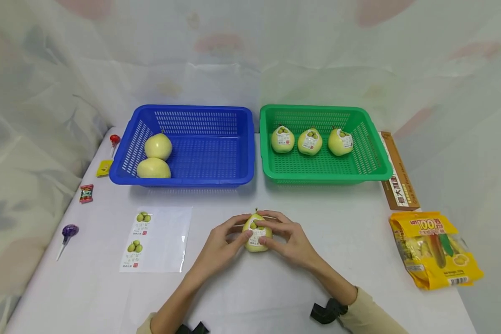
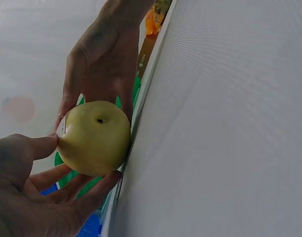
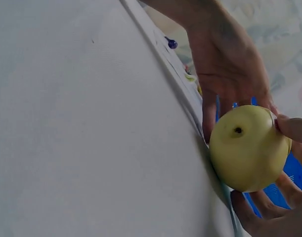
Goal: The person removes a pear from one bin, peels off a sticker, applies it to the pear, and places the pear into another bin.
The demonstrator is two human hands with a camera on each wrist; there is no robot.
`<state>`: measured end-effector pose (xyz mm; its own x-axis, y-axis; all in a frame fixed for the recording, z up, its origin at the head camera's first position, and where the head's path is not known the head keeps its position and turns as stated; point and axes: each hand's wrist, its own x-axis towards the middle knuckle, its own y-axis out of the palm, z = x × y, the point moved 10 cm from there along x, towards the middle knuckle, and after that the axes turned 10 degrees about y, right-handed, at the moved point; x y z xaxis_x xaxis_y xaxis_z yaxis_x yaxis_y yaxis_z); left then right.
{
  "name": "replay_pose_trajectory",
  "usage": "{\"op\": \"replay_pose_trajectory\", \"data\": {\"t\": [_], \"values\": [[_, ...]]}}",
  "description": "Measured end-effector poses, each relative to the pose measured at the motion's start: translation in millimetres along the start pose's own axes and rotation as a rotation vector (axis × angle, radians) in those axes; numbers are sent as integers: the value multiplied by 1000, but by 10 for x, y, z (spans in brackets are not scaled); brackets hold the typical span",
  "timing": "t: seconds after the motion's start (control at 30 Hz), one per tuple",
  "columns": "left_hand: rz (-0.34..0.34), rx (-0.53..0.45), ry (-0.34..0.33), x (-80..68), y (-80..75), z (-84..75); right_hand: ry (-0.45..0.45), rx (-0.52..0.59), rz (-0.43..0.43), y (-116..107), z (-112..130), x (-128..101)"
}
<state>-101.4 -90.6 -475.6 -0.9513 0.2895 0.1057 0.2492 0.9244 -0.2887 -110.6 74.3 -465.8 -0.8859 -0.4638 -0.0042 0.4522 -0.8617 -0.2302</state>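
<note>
While the pear (image 1: 256,234) rests on the table (image 1: 275,297), we grip it with curled left hand (image 1: 221,246) and right hand (image 1: 290,239).

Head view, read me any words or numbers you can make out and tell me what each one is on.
"100": on the yellow snack bag.
Brown box: large characters, too blurred to read.
Sticker sheet: small print, unreadable.
Label on the held pear: unreadable.
Labels on the green basket pears: unreadable.
</note>
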Motion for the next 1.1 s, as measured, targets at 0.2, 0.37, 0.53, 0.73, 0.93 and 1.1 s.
{"op": "replay_pose_trajectory", "data": {"t": [0.2, 0.37, 0.53, 0.73, 0.93, 1.1], "values": [[-14, -45, 17, 25, -17, 4, 36, -23, -2, -5, -3, 44], [-15, -81, 7, 25, -21, 8, 86, 55, -57, -53, -23, 92], [-17, -94, 3, 19, -26, 9, 103, 49, -43, -39, -32, 111], [-14, -118, 9, 18, -36, 8, 82, 62, 63, 40, -32, 86], [-16, -138, -15, 15, -46, 17, 110, 31, 33, -7, -23, 95], [5, -168, -6, 14, -38, 14, 94, -13, 97, 54, 36, 97]]}}
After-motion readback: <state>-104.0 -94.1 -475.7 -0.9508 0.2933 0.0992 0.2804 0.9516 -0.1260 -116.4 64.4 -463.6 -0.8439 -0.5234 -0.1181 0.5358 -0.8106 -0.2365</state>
